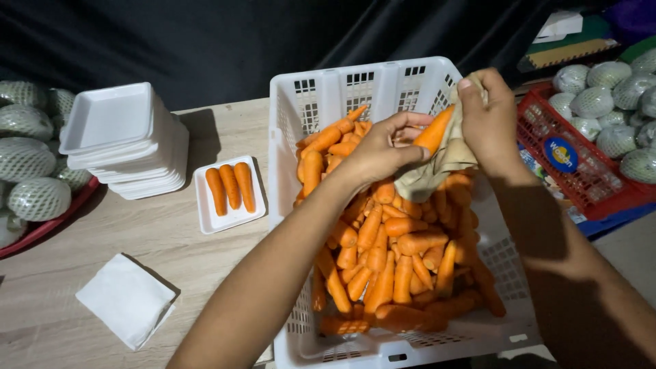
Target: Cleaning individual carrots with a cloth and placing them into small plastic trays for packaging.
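A white slatted plastic crate [383,89] stands on the wooden table [164,239], filled with loose orange carrots [389,260], too many and too heaped to count. Over the crate, the left hand [383,147] is closed on the lower end of one carrot [434,130], which points up and to the right. The right hand [488,113] is clamped on a beige cloth [437,167] wrapped against that carrot's upper side; the cloth hangs down to the heap below.

To the left of the crate, just beside it, lies one shallow white foam tray [229,219] holding three carrots side by side, lengthwise. Behind that tray stands a stack of empty white foam trays [130,143]; the exact number cannot be told. Nearer the front edge of the table lies one folded white cloth or paper square [126,299].

At the left margin a red tray [48,222] holds round produce in white foam netting [27,160]; at least five pieces show. At the right, well apart from the table, a red plastic crate [581,184] holds more netted produce [594,102], at least nine pieces visible, some cut off by the frame.
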